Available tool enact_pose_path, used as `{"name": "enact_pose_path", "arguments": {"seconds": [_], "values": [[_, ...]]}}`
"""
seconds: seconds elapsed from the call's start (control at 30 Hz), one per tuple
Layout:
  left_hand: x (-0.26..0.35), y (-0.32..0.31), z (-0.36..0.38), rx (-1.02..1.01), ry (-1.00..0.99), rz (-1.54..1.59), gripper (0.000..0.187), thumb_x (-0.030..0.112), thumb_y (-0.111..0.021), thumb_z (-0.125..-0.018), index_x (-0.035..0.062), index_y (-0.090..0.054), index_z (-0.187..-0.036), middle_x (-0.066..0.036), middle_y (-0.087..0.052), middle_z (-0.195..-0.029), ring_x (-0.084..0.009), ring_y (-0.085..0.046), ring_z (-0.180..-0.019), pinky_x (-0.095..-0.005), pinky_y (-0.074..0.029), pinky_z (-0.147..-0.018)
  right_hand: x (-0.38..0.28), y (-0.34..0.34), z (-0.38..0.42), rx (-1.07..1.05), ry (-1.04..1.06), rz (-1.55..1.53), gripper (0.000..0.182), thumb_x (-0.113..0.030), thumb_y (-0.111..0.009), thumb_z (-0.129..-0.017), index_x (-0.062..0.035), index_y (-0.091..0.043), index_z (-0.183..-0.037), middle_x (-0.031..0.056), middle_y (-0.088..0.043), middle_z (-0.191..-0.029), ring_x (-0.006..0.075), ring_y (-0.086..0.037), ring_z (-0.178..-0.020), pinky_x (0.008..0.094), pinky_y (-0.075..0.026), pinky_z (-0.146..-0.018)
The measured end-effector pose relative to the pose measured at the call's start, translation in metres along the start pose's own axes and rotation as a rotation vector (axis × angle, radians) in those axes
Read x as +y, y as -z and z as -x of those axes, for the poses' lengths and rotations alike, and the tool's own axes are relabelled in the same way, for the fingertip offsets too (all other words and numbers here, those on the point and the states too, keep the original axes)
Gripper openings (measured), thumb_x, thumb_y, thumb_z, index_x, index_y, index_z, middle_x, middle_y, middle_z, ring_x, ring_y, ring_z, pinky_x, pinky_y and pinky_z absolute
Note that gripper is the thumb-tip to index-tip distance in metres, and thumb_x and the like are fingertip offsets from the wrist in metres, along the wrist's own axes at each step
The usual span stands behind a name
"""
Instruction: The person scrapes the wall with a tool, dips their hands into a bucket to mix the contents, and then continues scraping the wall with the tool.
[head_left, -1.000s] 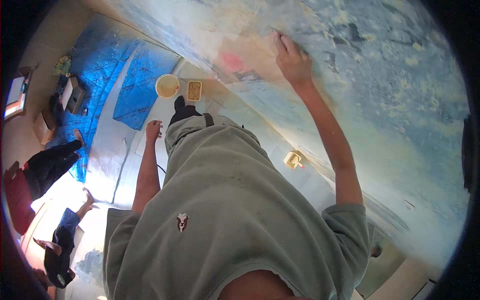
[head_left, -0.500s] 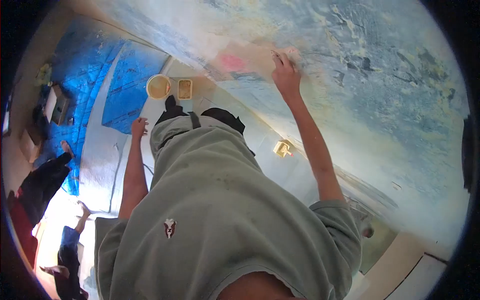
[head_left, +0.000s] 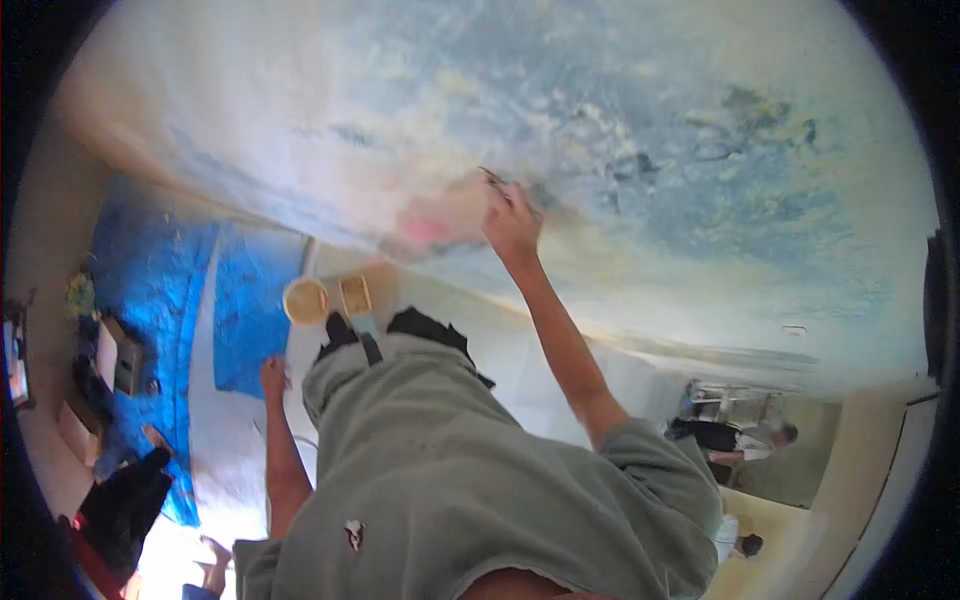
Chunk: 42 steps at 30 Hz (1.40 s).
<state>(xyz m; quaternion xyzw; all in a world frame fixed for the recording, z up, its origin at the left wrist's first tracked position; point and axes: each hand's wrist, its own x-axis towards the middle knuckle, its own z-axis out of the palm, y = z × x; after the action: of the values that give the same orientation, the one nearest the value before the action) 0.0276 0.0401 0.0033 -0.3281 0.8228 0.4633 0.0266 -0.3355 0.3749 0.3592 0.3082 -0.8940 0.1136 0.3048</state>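
Note:
My right hand (head_left: 512, 220) is raised to a painted wall (head_left: 700, 200), its fingers closed around a thin dark tool (head_left: 491, 177) whose tip points up and left. The tool is too small and blurred to tell its exact kind. Blue-grey, cream and yellowish paint covers the wall in cloudy patches, with a pink patch (head_left: 425, 228) left of the hand. My left hand (head_left: 274, 375) hangs low at my side, fingers loosely bent and slightly apart, with nothing visible in it.
Near my feet on the floor stand a round tub (head_left: 305, 301) and a rectangular tray (head_left: 355, 296). Blue sheeting (head_left: 255, 320) and boxes (head_left: 121, 358) lie to the left. People are at the lower left, and another person (head_left: 745, 440) is at the right beside a metal frame.
The camera view has tilted and shifted, so the floor items sit lower. My right hand has moved on the wall, and the thin tool in it now shows. More of the room appears at right.

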Motion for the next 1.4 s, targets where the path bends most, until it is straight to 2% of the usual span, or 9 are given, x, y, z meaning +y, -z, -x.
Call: {"name": "enact_pose_path", "arguments": {"seconds": [0.07, 0.13, 0.23, 0.37, 0.6, 0.7, 0.77, 0.93, 1.4], "values": [[-0.017, -0.006, 0.007, 0.026, 0.062, -0.031, 0.029, 0.027, -0.049, -0.079, -0.0017, -0.053, -0.072, -0.02, -0.054, -0.065, -0.0366, -0.053, -0.067, -0.0455, -0.039, -0.059, -0.007, 0.037, -0.036, 0.118, -0.069, 0.072, 0.025, 0.0, -0.059, -0.071, -0.0162, -0.065, -0.089, 0.0074, -0.053, -0.08, 0.0197, -0.057, -0.068, 0.025, -0.044, -0.05], [-0.078, -0.022, 0.009, -0.053, -0.189, -0.186, 0.027, 0.026, -0.05, -0.081, 0.0, -0.056, -0.076, -0.016, -0.058, -0.064, -0.0269, -0.057, -0.049, -0.0382, -0.045, -0.047, -0.007, 0.074, -0.07, 0.431, -0.216, 0.056, 0.025, 0.002, -0.061, -0.068, -0.0146, -0.066, -0.086, 0.0061, -0.051, -0.076, 0.0199, -0.053, -0.062, 0.0271, -0.04, -0.045], [-0.023, -0.003, 0.026, -0.159, 0.512, 0.27, 0.023, 0.018, -0.049, -0.08, -0.0013, -0.055, -0.09, -0.015, -0.061, -0.072, -0.0228, -0.056, -0.042, -0.034, -0.046, -0.033, 0.007, 0.076, -0.088, 0.605, -0.244, 0.041, 0.026, 0.002, -0.061, -0.067, -0.013, -0.065, -0.088, 0.0063, -0.05, -0.075, 0.02, -0.049, -0.058, 0.0289, -0.036, -0.044], [-0.023, -0.002, 0.013, -0.21, 0.513, 0.301, 0.025, 0.02, -0.05, -0.079, 0.0017, -0.056, -0.094, -0.014, -0.061, -0.074, -0.0233, -0.056, -0.042, -0.0347, -0.047, -0.033, -0.005, 0.003, -0.026, 0.175, -0.027, 0.059, 0.032, 0.005, -0.058, -0.064, -0.0136, -0.064, -0.09, 0.0055, -0.049, -0.073, 0.0186, -0.052, -0.058, 0.0311, -0.038, -0.043], [0.022, 0.005, -0.005, -0.124, 0.35, 0.34, 0.027, 0.024, -0.051, -0.081, -0.0017, -0.058, -0.088, -0.012, -0.062, -0.071, -0.0199, -0.056, -0.041, -0.0297, -0.044, -0.033, -0.01, 0.034, -0.054, 0.341, -0.324, 0.135, 0.036, 0.003, -0.058, -0.061, -0.017, -0.065, -0.09, 0.0007, -0.049, -0.072, 0.0188, -0.054, -0.056, 0.031, -0.046, -0.046], [0.031, 0.007, -0.016, -0.147, 0.316, 0.272, 0.027, 0.023, -0.051, -0.08, -0.0011, -0.058, -0.09, -0.012, -0.062, -0.073, -0.0197, -0.056, -0.041, -0.0294, -0.044, -0.033, 0.009, -0.006, -0.012, 0.385, -0.189, 0.031, 0.039, 0.002, -0.058, -0.061, -0.0191, -0.065, -0.092, -0.0008, -0.047, -0.07, 0.018, -0.053, -0.054, 0.0304, -0.046, -0.046], [0.036, 0.001, -0.025, -0.141, 0.414, 0.279, 0.027, 0.022, -0.049, -0.08, -0.0008, -0.058, -0.092, -0.012, -0.063, -0.074, -0.0194, -0.056, -0.041, -0.0294, -0.045, -0.033, 0.004, -0.027, 0.011, 0.035, -0.026, 0.067, 0.041, 0.001, -0.058, -0.062, -0.0194, -0.064, -0.097, 0.0, -0.048, -0.071, 0.0157, -0.055, -0.059, 0.0292, -0.046, -0.047], [0.043, 0.0, -0.015, -0.114, 0.398, 0.3, 0.026, 0.02, -0.047, -0.08, 0.0012, -0.059, -0.095, -0.011, -0.063, -0.075, -0.0186, -0.055, -0.041, -0.0298, -0.045, -0.034, -0.012, 0.034, -0.051, 0.239, -0.229, 0.05, 0.05, 0.001, -0.06, -0.056, -0.0205, -0.063, -0.102, 0.0023, -0.044, -0.069, 0.0173, -0.049, -0.058, 0.0313, -0.043, -0.05], [0.033, 0.01, 0.019, -0.14, 0.521, 0.199, 0.027, 0.02, -0.049, -0.077, 0.0018, -0.058, -0.095, -0.011, -0.062, -0.074, -0.0186, -0.055, -0.043, -0.0311, -0.047, -0.035, -0.003, -0.005, -0.029, 0.169, -0.103, 0.134, 0.045, 0.0, -0.059, -0.061, -0.0224, -0.066, -0.1, -0.0001, -0.053, -0.078, 0.0184, -0.055, -0.064, 0.0321, -0.047, -0.054]]}}
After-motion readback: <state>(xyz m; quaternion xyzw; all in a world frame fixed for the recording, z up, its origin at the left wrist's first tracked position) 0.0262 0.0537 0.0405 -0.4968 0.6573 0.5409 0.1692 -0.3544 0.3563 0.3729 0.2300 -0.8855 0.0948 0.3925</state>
